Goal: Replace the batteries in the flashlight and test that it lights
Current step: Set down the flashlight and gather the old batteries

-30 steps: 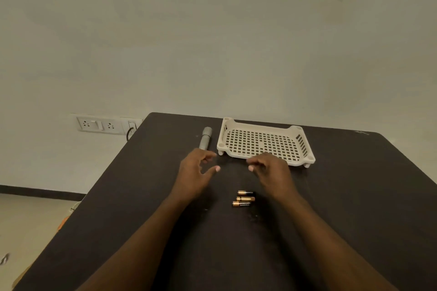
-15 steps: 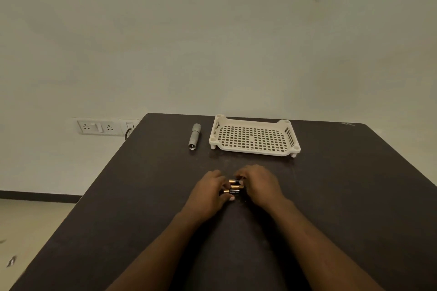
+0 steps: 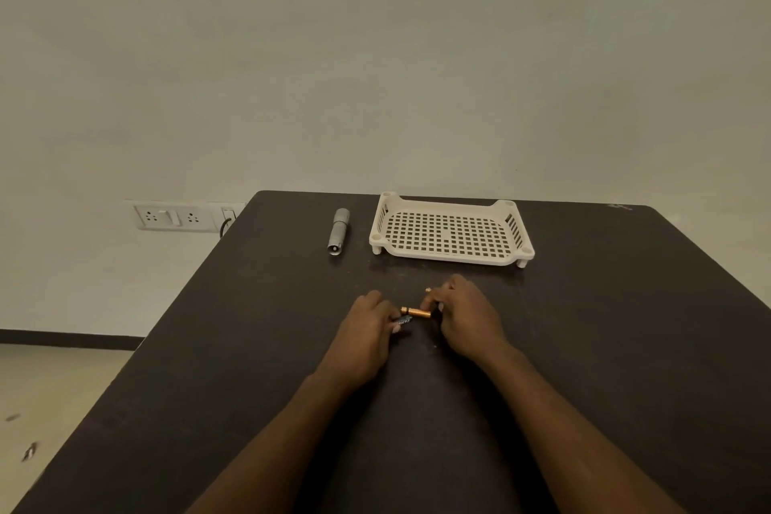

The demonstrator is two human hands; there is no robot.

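Note:
A small silver flashlight (image 3: 338, 231) lies on the dark table (image 3: 626, 325) at the back, left of a tray, its lens end toward me. My two hands meet at mid-table over the copper-and-black batteries. My right hand (image 3: 463, 315) pinches one battery (image 3: 415, 311) by its end; a second copper tip (image 3: 428, 289) shows above its fingers. My left hand (image 3: 367, 328) pinches another battery (image 3: 404, 320), of which only the dark end shows. Fingers hide the rest of the batteries.
A white perforated plastic tray (image 3: 450, 230) with nothing in it stands at the back of the table, right of the flashlight. A wall socket panel (image 3: 175, 216) with a plugged cable sits left of the table's far corner. The floor lies off the table's left edge.
Both hands came back from near the tray and flashlight to the batteries and closed their fingers on them. The batteries have left their neat row and are lifted or shifted between the fingers.

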